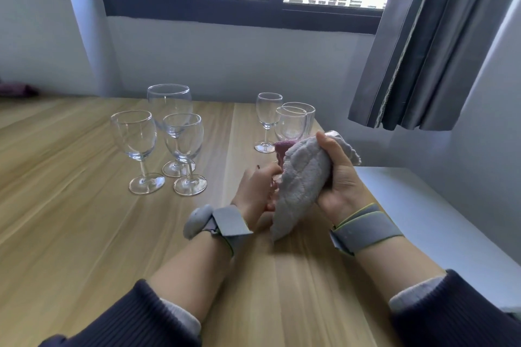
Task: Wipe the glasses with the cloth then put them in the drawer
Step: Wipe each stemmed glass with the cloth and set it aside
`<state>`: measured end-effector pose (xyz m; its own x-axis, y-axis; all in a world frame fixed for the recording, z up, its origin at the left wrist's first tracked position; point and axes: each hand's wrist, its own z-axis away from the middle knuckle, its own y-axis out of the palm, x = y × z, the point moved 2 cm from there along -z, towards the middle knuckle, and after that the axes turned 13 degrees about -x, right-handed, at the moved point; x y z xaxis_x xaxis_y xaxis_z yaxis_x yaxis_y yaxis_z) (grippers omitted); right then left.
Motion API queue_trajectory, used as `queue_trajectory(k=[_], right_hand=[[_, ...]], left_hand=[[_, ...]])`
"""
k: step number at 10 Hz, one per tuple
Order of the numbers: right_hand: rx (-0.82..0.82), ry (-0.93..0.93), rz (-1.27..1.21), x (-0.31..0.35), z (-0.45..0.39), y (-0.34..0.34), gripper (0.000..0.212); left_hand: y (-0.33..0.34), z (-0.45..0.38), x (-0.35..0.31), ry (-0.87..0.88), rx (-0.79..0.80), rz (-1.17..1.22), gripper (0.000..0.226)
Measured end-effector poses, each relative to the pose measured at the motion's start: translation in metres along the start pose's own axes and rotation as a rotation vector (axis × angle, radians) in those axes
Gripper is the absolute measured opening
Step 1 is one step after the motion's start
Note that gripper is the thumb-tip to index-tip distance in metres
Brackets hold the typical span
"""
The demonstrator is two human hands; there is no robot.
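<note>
Wrapped around the grey cloth (303,186), the grip of the right hand (338,177) is closed, thumb on top and fingers curled behind the fabric. The left hand (258,191) is curled too, and it seems to pinch the stem or the foot of a glass that is hidden inside the cloth; I can see only a small piece of glass by the fingers, so this is a judgement.

On the bench (84,220) five other glasses stand upright. Three wine glasses (135,138) make a group on the left, the largest one at the back. On the right a small wine glass (267,114) stands just beside a ribbed tumbler (306,118), and another glass bowl overlaps the tumbler.

Wiping is going on now, in my opinion with the first or one of the first glasses. No drawer is in view, and whether any standing glass is already wiped I cannot tell. So most of the work is left.
</note>
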<state>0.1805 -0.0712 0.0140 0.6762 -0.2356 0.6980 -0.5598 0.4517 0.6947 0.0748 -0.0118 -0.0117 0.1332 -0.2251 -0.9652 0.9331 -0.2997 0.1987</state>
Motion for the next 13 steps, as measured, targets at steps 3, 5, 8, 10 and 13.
queue_trajectory(k=[3,5,8,10,13], right_hand=[[-0.286,0.057,-0.082,-0.003,-0.018,-0.014,0.045],[-0.204,0.060,-0.071,-0.003,-0.015,-0.016,0.046],[0.038,0.017,-0.014,-0.005,-0.005,-0.008,0.027],[0.023,0.043,-0.154,-0.011,-0.007,-0.004,0.026],[-0.148,0.026,-0.116,-0.012,-0.019,-0.010,0.053]], left_hand=[[-0.006,0.005,-0.008,0.889,-0.116,-0.613,0.026],[-0.005,-0.005,-0.005,0.540,-0.009,-0.376,0.026],[-0.013,-0.003,-0.001,-0.407,0.102,0.162,0.040],[-0.012,-0.003,0.003,-0.437,0.061,0.210,0.038],[-0.015,-0.001,-0.008,0.576,-0.231,-0.410,0.024]])
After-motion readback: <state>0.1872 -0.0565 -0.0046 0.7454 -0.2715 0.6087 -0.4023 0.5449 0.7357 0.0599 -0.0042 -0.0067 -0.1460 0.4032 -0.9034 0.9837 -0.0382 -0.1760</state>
